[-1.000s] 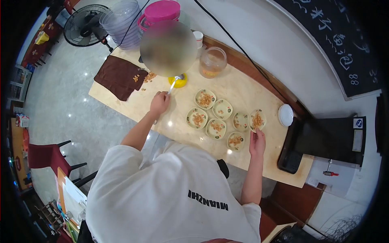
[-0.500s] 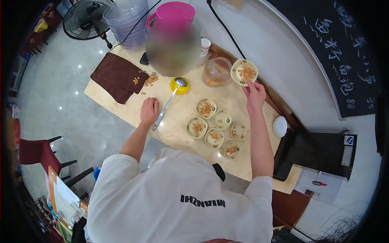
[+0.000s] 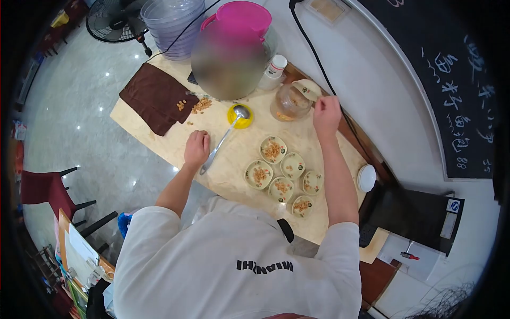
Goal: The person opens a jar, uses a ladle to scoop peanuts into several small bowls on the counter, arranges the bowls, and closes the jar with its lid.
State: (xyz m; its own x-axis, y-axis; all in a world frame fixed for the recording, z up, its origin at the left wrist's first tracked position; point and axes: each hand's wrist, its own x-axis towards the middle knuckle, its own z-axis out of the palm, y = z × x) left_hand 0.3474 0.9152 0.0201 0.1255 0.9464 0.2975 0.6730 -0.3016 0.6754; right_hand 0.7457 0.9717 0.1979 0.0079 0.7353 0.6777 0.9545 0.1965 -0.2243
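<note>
My right hand [image 3: 327, 112] is closed on the rim of a small bowl [image 3: 307, 89], which is tilted over the mouth of a clear jar [image 3: 290, 104] with orange-brown pieces at its bottom. My left hand [image 3: 197, 147] rests on the table near its front edge, fingers curled, with nothing visible in it. Beside it a ladle [image 3: 219, 143] lies with its head on a yellow dish [image 3: 247, 121]. Several small bowls, among them one [image 3: 273, 149] at the back and one [image 3: 258, 174] at the left, stand grouped on the table, most with brown pieces inside.
A brown cloth [image 3: 154, 97] lies at the table's left, with loose pieces [image 3: 202, 105] beside it. Behind are a pink lid [image 3: 244, 20], stacked clear tubs [image 3: 172, 26] and a white bottle [image 3: 277, 66]. A white lid [image 3: 366, 178] and a black appliance [image 3: 411, 212] stand at the right.
My right hand has lifted a bowl from the group, carried it back to the jar and tipped it there. My left hand has let go of the ladle, now lying down.
</note>
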